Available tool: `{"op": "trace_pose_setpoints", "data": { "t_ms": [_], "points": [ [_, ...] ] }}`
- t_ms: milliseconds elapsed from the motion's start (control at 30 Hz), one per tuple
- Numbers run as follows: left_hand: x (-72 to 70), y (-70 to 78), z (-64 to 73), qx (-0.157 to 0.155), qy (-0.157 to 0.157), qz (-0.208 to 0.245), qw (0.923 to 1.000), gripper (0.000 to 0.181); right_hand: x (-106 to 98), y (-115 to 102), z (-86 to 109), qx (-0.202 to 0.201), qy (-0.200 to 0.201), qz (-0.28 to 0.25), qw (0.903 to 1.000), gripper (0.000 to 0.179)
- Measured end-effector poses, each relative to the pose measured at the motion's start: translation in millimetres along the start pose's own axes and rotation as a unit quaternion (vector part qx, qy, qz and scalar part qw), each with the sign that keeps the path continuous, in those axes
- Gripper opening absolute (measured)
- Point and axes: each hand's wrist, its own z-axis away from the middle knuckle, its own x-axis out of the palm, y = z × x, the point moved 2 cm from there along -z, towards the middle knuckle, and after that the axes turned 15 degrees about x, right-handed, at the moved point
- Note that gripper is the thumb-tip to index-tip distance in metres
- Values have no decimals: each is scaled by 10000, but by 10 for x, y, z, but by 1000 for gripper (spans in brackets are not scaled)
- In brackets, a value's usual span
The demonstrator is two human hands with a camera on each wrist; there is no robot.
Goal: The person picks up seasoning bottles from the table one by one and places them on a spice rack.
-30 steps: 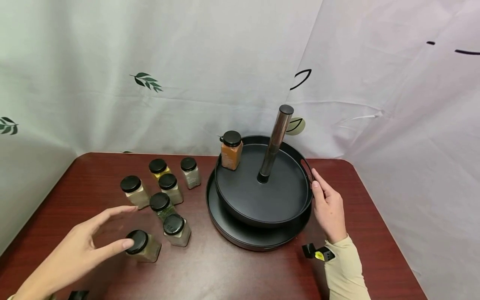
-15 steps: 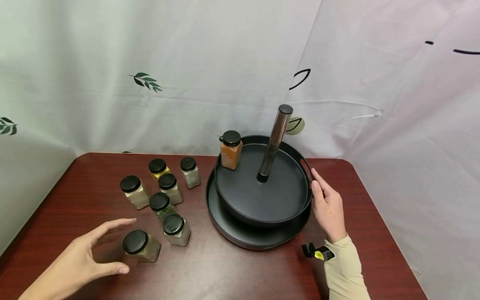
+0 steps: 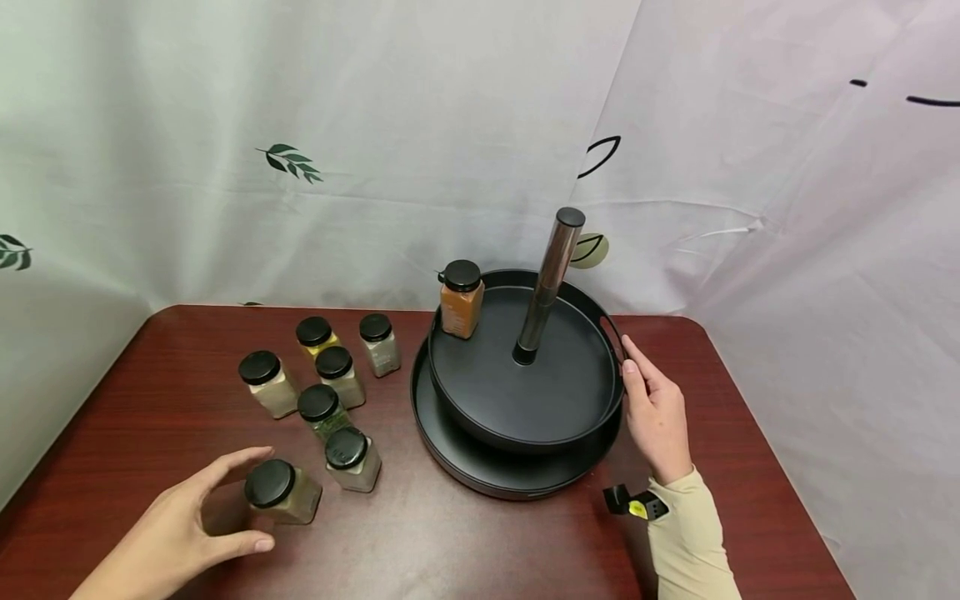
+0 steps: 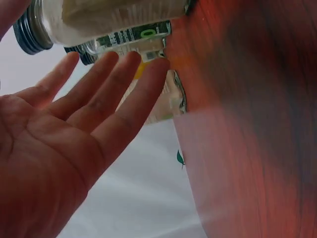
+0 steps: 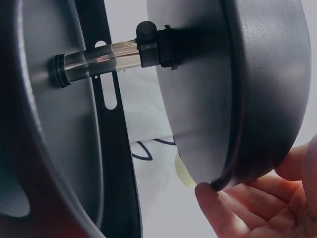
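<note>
My left hand [image 3: 176, 529] is spread around the lid side of the nearest spice jar [image 3: 295, 497], with thumb and forefinger on either side. The jar is square and glass, has a black lid and holds a pale brown powder. In the left wrist view the other fingers [image 4: 130, 106] stretch out below this jar [image 4: 114, 20]; no firm contact is visible. On the right, my right hand [image 3: 658, 408] grips the edge of the upper tray [image 3: 487, 392] of a black two-tier rack. The right wrist view shows thumb and fingers against the tray's wall [image 5: 267, 89].
Several more black-lidded jars, including a green-filled one [image 3: 333, 425], stand close beyond the left hand. An orange spice jar [image 3: 461, 308] sits on the upper tray, left of the tall post [image 3: 551, 283]. The lower tray [image 3: 480, 477] rests on the brown table [image 3: 750, 467].
My left hand first drew back toward the person, its thumb leaving the nearest jar's lid. It then moved slightly right, bringing thumb and forefinger around that jar. The right hand stayed put.
</note>
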Motion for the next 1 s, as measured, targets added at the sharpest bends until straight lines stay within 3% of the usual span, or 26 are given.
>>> {"op": "trace_pose_setpoints", "data": {
  "t_ms": [267, 500, 733, 1000],
  "points": [
    [71, 94, -29, -732, -303, 158, 9967, 97, 4, -4, 4, -24, -29, -37, 10000, 38],
    [117, 132, -35, -853, -99, -59, 9963, 97, 0, -6, 1, -18, -24, -24, 10000, 38],
    [171, 193, -58, -1318, 53, -9, 9913, 96, -2, 5, -7, -12, 30, 4, 10000, 38],
    [224, 263, -88, -1581, 205, -17, 9872, 97, 1, 12, -10, 24, -16, -1, 10000, 39]
  ]
}}
